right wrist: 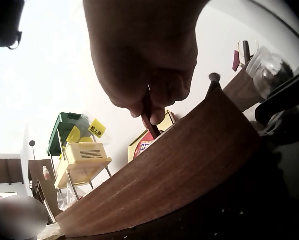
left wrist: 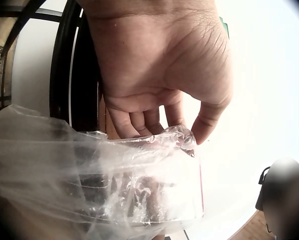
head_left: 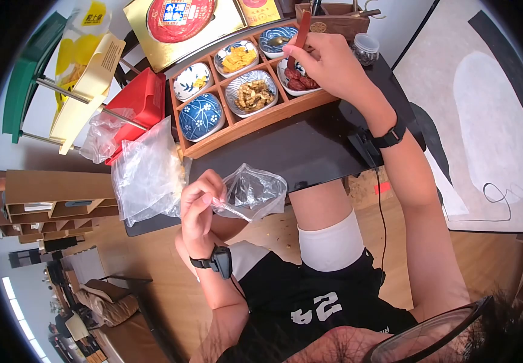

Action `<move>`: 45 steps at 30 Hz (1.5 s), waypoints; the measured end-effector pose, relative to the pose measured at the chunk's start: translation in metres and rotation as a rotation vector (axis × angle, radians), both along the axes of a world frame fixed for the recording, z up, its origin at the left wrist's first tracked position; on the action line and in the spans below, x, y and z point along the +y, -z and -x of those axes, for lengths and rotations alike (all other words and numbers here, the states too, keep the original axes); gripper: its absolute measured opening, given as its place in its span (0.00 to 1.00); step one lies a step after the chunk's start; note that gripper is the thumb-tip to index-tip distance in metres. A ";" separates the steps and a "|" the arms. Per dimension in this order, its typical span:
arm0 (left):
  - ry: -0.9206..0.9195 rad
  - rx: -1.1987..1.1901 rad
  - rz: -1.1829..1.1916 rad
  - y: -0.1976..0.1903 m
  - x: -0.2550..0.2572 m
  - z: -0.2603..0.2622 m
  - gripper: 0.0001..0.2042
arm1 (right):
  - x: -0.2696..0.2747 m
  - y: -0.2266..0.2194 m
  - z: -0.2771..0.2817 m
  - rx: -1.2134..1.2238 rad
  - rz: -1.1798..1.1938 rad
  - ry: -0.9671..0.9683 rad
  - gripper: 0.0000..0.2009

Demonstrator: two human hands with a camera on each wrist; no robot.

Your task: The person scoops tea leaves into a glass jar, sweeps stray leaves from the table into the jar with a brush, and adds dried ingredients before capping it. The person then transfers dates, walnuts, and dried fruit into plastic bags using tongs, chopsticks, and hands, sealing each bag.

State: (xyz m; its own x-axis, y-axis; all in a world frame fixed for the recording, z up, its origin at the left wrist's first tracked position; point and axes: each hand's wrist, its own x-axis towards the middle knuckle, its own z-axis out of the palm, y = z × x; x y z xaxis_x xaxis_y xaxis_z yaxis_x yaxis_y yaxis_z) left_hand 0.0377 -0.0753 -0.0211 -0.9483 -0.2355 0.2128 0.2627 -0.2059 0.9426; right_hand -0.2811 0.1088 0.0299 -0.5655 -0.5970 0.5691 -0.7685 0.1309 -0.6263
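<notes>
My right hand (head_left: 337,63) grips a slim reddish-brown wooden utensil (head_left: 302,30). Its lower end reaches the dried red dates (head_left: 298,78), which lie in a small patterned bowl (head_left: 282,65) in the right front compartment of a wooden tray (head_left: 237,142). Seen from the right wrist, the utensil (right wrist: 150,117) slants down behind the tray's side wall (right wrist: 159,180). Low in front of the table, my left hand (head_left: 200,202) pinches the edge of a clear plastic bag (head_left: 255,190). In the left wrist view the bag (left wrist: 134,185) hangs crumpled beneath thumb and fingers.
Neighbouring compartments hold bowls of walnuts (head_left: 254,95), yellow flakes (head_left: 238,58) and a blue patterned bowl (head_left: 201,117). Several clear bags (head_left: 149,175) lie left on the dark table (head_left: 310,151), beside a tiered rack (head_left: 86,100). A lidded jar (head_left: 366,48) stands behind my right hand.
</notes>
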 end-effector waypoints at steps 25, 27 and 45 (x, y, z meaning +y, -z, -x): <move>0.008 -0.002 -0.003 -0.001 0.000 0.000 0.14 | -0.004 0.012 0.012 -0.007 -0.080 -0.030 0.19; 0.009 -0.002 -0.005 0.000 0.000 0.000 0.14 | -0.005 0.013 0.012 0.021 -0.049 -0.014 0.21; -0.012 -0.013 0.007 -0.001 0.002 0.001 0.16 | 0.001 0.000 0.003 0.061 -0.078 0.049 0.19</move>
